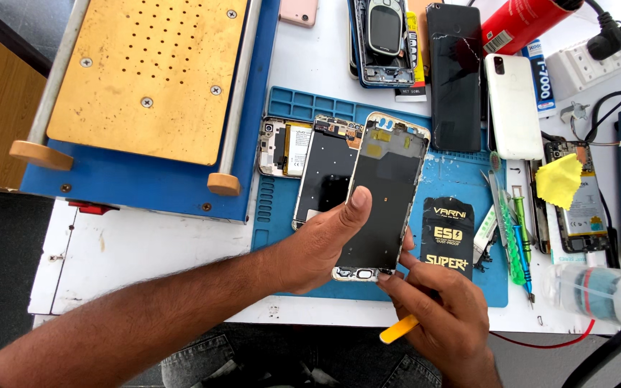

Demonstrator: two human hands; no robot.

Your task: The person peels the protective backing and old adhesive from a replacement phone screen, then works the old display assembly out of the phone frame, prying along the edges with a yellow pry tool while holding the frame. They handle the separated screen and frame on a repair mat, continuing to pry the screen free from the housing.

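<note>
A: Left hand (318, 248), state?

B: It grips the phone frame (386, 194) from the left side, thumb laid flat across the dark inner face, the other fingers hidden behind. The frame is held up, tilted, above the blue work mat (468, 179).

A: Right hand (443, 316)?

B: Fingers curled together. The fingertips touch the bottom edge of the frame, near its oval button cutout. A yellow pry tool (399, 329) sticks out from under the hand; the exact hold on it cannot be told.

A: Appearance of the frame?

B: Pale gold rim, rounded corners. The inside is mostly a black panel, with small yellowish parts and a blue spot along the top edge. No display glass is visible on this face.

A: Surroundings?

B: Just left of it, on the mat, lies a second opened phone body (325, 172), and beyond that a third with its battery exposed (282, 147). To the right lies a black pouch (447, 237), then green-handled tools (519, 237). Farther up sit a cracked black phone (454, 75) and a white phone (513, 104). A brass-coloured perforated plate (149, 68) on a blue machine stands well apart at upper left.
</note>
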